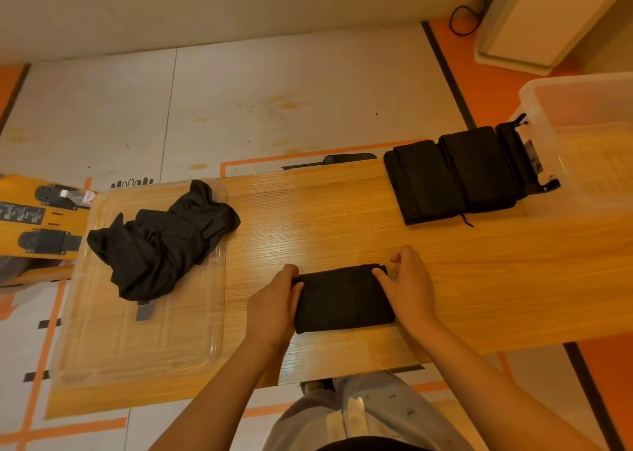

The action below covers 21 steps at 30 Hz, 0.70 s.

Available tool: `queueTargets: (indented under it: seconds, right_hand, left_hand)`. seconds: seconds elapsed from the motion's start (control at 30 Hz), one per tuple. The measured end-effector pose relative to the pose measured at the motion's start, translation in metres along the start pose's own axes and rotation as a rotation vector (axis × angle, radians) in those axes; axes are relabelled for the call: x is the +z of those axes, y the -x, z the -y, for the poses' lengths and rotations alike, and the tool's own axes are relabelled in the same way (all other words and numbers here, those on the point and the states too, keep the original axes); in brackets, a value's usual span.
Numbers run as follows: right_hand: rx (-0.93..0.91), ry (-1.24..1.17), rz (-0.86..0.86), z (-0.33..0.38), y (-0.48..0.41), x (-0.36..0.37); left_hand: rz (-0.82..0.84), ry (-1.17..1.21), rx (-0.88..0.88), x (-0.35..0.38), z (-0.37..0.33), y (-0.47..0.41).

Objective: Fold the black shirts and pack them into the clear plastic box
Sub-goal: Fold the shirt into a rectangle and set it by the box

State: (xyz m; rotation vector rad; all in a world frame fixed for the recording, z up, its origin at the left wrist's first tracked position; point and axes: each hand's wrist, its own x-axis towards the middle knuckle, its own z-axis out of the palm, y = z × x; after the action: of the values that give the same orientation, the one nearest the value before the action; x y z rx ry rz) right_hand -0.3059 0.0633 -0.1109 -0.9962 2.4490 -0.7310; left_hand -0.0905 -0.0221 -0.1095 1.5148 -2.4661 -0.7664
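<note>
Grip: the left hand [274,299] has its fingers curled over the left edge of a folded black shirt [342,299]. The right hand [409,286] holds the shirt's far right corner, with one finger laid on top of the cloth. Both grips are narrow and closed on the fabric. Neither hand holds anything else.

Step in hand: judged to be the last squaring of this fold, or the start of lifting it. The bundle lies flat on the desk [479,279], directly in front of the person.

Condition of the item: a compact rectangle with fairly straight edges and no loose sleeve showing. The cloth is soft and matt, so it is likely to sag or open unless supported from both ends.

Next move, as judged: carry the bundle to the right while keeping the layers pinched together.

Surroundings: two folded shirts [452,173] lie side by side at the far right of the desk. A black clip hanger [524,155] separates them from the clear plastic box [582,135]. No shirt can be made out inside the box. To the left, a heap of unfolded black shirts [161,241] rests on a clear plastic tray [137,347]. Folding work therefore remains.
</note>
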Motion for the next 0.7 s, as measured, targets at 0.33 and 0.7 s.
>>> queueTargets:
  seconds: [0.33,0.7]
  right_hand:
    - [-0.779,0.318,0.166,-0.004,0.055,0.036]
    - [-0.561,0.504,0.320,-0.012,0.031,0.036]
  left_hand:
    - [-0.028,-0.025,0.398,0.036,-0.025,0.025]
    - [0.108,-0.181,0.292,0.050,-0.001,0.012]
